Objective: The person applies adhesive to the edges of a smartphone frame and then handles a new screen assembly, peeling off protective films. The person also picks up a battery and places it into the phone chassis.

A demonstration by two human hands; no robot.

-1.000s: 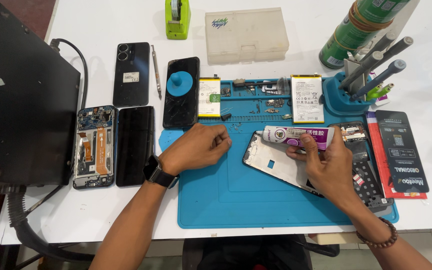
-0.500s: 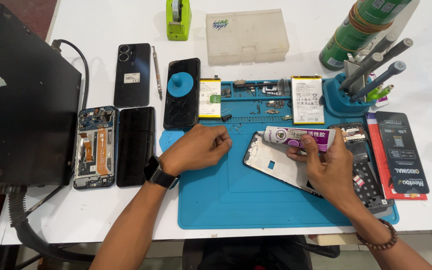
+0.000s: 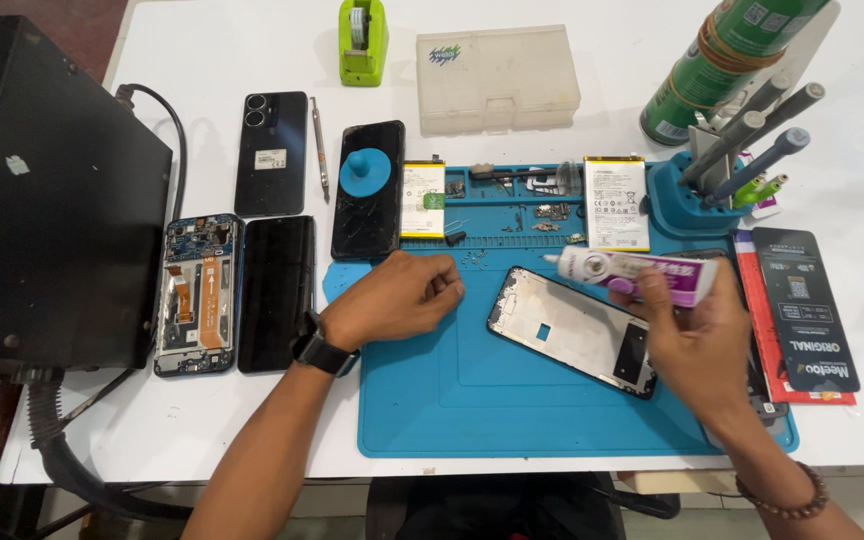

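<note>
A white tabletop (image 3: 202, 430) fills most of the view, and on it lies a blue work mat (image 3: 512, 410), the landmark for everything else. The right hand (image 3: 697, 345) is curled around a white and purple glue tube (image 3: 642, 275), gripping it near its purple end at the mat's right side, with the nozzle pointing left over the mat's upper half. Just below the nozzle, near the mat's centre, a phone frame (image 3: 577, 330) lies tilted, its pale inner side up. The left hand (image 3: 392, 298) rests as a loose fist on the mat's upper left corner; its fingers are folded in, and whether they pinch anything cannot be told.

Along the mat's top edge sit two phone batteries (image 3: 617, 203) and scattered small parts. A blue tool holder (image 3: 687, 200) with upright tools stands at the mat's upper right corner, and a green spray can (image 3: 707, 65) rises beyond it. Left of the mat lie a cracked phone carrying a blue suction cup (image 3: 367, 172), two dark phones, and an opened phone (image 3: 195, 295) showing its boards. Further left stands a large black box (image 3: 47, 200) with a cable. Beyond the mat's top edge are a clear plastic case (image 3: 497, 75) and a green tape dispenser (image 3: 363, 28). Past the tabletop's near edge, dark floor shows.
</note>
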